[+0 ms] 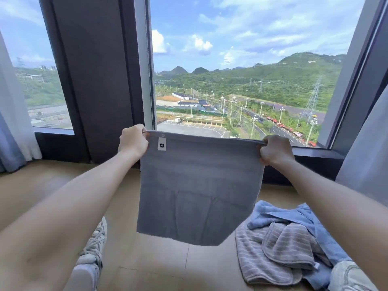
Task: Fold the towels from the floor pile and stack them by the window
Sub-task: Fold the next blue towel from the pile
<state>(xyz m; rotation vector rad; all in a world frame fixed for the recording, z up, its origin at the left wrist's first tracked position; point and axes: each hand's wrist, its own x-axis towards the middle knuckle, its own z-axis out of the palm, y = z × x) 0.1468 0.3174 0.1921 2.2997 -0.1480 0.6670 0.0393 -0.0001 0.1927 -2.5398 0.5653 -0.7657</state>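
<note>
Your left hand (pixel 133 141) pinches the top left corner of a plain grey terry towel (pixel 197 192), fingers curled over its hem, and your right hand (pixel 276 151) grips the top right corner the same way, so the cloth hangs flat between them in the air, clear of the floor. A small white label (pixel 161 144) sits just below the hem beside your left hand. Below and to the right, a loose pile of towels (pixel 294 244) lies on the pale wooden floor (pixel 159 267), striped grey ones over light blue ones. A white sneaker (pixel 95 244) shows at lower left. Beyond the towel stands the large dark-framed window (pixel 241 70), with pale curtains (pixel 14 114) at both sides.
</note>
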